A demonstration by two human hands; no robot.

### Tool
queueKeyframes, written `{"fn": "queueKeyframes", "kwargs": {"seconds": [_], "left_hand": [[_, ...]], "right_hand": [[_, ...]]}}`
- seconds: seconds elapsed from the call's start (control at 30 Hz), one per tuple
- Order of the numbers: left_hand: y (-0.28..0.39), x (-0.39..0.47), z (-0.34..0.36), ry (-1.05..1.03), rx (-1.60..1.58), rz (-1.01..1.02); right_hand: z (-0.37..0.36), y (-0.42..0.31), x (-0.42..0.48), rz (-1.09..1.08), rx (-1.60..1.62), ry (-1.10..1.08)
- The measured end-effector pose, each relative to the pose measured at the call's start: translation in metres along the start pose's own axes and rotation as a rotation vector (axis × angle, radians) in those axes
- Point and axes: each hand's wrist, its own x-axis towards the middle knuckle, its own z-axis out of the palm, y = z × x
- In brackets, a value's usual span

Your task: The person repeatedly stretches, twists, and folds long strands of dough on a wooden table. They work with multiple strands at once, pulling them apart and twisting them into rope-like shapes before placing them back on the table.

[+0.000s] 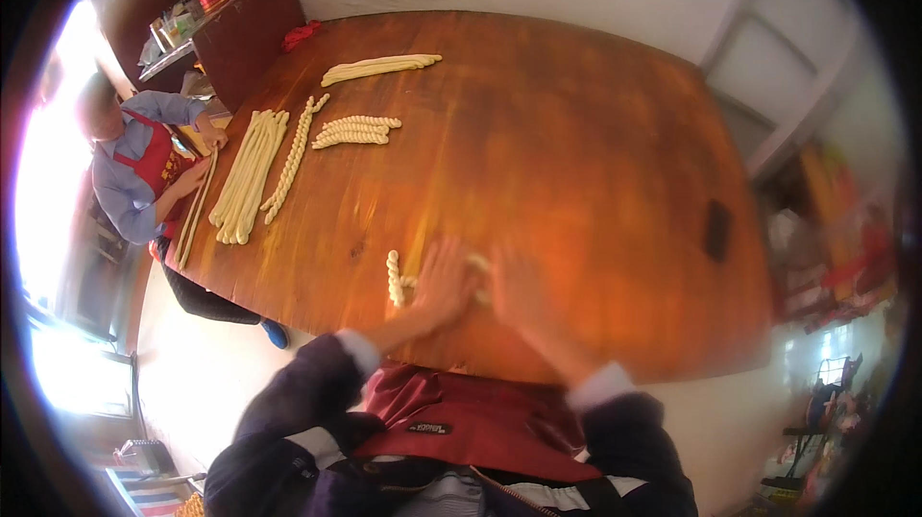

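Note:
My left hand (442, 279) and my right hand (517, 288) are side by side low over the table near its front edge, fingers stretched forward and blurred. A strand of dough (479, 278) shows in the gap between them; how much lies under the palms is hidden. Just left of my left hand is a short twisted dough rope (394, 279). A small end of dough (409, 281) pokes out between that rope and my left hand. Whether either hand grips the dough cannot be made out.
The wooden table (576, 157) holds a row of long dough strips (250, 175), twisted dough ropes (294, 160), a stack of short twists (356, 131) and more strips (382, 68). A co-worker (140, 157) handles a thin strand (197, 211) at the left. A dark block (717, 230) lies right.

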Motion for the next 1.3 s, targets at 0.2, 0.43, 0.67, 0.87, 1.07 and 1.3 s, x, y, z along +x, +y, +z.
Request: {"fn": "queueKeyframes", "kwargs": {"seconds": [0.2,0.43,0.67,0.87,1.07,1.3], "left_hand": [[0.041,-0.062,-0.026,-0.173,-0.152,-0.132],[0.014,-0.005,-0.004,-0.063,0.044,-0.06],[0.039,-0.04,-0.005,-0.084,-0.146,-0.247],[0.015,0.002,-0.011,-0.09,-0.036,0.001],[0.052,-0.073,-0.031,-0.175,-0.163,-0.116],[0.019,-0.005,-0.011,-0.09,0.03,-0.044]], "right_hand": [[0.013,0.018,-0.038,-0.035,0.141,-0.071],[-0.015,-0.012,-0.005,0.066,0.072,0.023],[0.022,0.021,-0.024,-0.006,0.118,0.027],[-0.006,-0.001,-0.003,-0.02,0.077,0.011],[0.007,0.012,-0.046,-0.123,0.07,0.028],[-0.007,-0.004,-0.011,-0.067,0.071,0.09]]}}
